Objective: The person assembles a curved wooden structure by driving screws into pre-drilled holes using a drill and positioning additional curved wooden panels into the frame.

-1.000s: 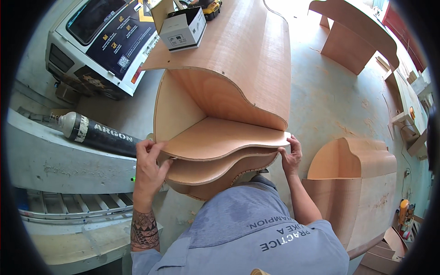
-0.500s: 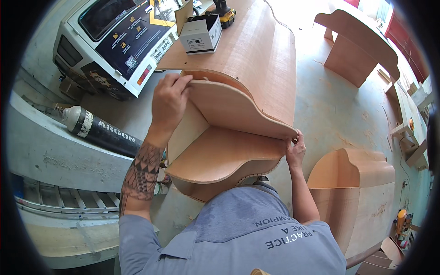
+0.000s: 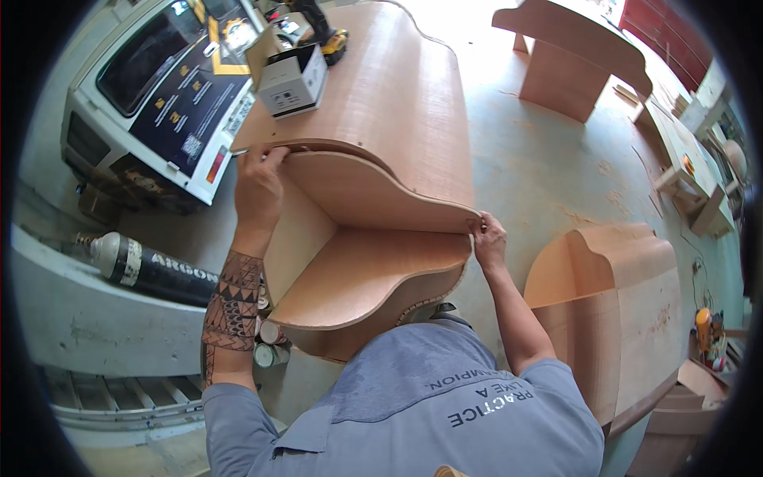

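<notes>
A wavy-edged plywood panel (image 3: 366, 191) stands upright before me, with a curved plywood shelf (image 3: 373, 262) joined to it at a right angle and a pale side board (image 3: 302, 226) at the left. My left hand (image 3: 261, 187) is closed over the panel's upper left corner. At the panel's right end, my right hand (image 3: 488, 240) grips the edge, fingertips partly hidden. Just beyond lies a large curved plywood body (image 3: 381, 87) whose end follows the same wavy outline. A thin gap shows between the two along the left and middle, narrowing toward the right.
On the large body stand an open white box (image 3: 290, 86) and a cordless drill (image 3: 322, 36). A van (image 3: 151, 103) and a gas cylinder (image 3: 151, 266) are at left. Other plywood assemblies stand on the right, one near (image 3: 612, 318) and one far (image 3: 564, 63). Several cans (image 3: 270, 342) sit below.
Both hands have pushed the wavy panel closer to the large body, and the gap between them is narrower. My view has also shifted, so the surroundings sit farther left.
</notes>
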A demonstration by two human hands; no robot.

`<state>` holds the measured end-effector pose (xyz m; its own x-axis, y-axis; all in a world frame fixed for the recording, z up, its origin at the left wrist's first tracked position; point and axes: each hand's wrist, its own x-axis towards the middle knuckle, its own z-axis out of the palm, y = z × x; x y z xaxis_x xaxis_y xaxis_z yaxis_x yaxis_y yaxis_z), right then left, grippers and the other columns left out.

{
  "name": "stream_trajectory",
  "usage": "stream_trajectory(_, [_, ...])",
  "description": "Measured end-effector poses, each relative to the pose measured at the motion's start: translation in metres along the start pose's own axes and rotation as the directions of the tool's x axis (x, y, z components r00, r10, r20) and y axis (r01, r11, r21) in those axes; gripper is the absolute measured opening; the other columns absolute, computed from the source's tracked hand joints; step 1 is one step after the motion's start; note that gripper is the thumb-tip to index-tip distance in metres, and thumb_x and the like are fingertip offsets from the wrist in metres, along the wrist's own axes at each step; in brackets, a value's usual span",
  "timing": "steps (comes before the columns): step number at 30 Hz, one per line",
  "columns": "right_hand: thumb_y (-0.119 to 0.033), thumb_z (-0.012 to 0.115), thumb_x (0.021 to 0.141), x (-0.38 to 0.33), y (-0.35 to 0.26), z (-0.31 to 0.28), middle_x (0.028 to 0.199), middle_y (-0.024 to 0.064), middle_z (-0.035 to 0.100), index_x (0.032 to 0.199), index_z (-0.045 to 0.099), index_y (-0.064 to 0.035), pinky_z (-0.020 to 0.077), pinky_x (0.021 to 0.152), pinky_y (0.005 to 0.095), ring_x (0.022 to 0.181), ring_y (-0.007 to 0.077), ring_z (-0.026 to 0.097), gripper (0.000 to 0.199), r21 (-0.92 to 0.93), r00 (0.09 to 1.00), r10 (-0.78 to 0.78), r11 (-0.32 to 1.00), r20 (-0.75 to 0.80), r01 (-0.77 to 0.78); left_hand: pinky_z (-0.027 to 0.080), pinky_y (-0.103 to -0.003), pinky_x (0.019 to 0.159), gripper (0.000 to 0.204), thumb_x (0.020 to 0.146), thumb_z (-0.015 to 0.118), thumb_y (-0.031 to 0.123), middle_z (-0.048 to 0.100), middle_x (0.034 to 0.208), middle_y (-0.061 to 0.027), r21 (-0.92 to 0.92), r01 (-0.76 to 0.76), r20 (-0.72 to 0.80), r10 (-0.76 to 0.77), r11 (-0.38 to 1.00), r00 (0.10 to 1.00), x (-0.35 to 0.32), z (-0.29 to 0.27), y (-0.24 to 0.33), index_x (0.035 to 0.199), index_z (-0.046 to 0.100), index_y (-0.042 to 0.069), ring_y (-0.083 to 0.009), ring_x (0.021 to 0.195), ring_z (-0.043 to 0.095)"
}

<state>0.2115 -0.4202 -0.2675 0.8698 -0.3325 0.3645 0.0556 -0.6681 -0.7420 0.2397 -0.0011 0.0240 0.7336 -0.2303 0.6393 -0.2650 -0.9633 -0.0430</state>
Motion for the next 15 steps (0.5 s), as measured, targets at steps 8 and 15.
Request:
stream_trajectory(8, [-0.013, 0.077, 0.092, 0.003, 0.011, 0.007, 0.112, 0.0215, 0.077, 0.144, 0.063, -0.0063, 0.0594, 0.08, 0.0375, 0.091, 0.0272, 0.077, 0.054, 0.165, 0.985, 0.118, 0.976, 0.129, -0.139, 0.055, -0.042, 0.093, 0.024, 0.093, 0.058, 0.0, 0.066, 0.113, -0.0098, -0.008, 0.039, 0.018, -0.039, 0.999, 0.999, 0.004, 0.002, -0.001, 0.107, 0.075, 0.01, -0.0345, 0.107, 0.063])
stream_trajectory(15, [-0.03, 0.068, 0.105, -0.021, 0.053, 0.025, 0.117, 0.0127, 0.075, 0.132, 0.064, -0.0025, 0.0551, 0.088, 0.0328, 0.102, 0.0203, 0.07, 0.039, 0.462, 0.954, 0.246, 0.835, 0.173, -0.299, 0.053, -0.044, 0.093, 0.021, 0.092, 0.066, 0.0, 0.066, 0.111, -0.0101, 0.013, -0.037, -0.023, 0.038, 0.999, 0.999, 0.0, -0.006, 0.003, 0.11, 0.072, 0.009, -0.035, 0.108, 0.062])
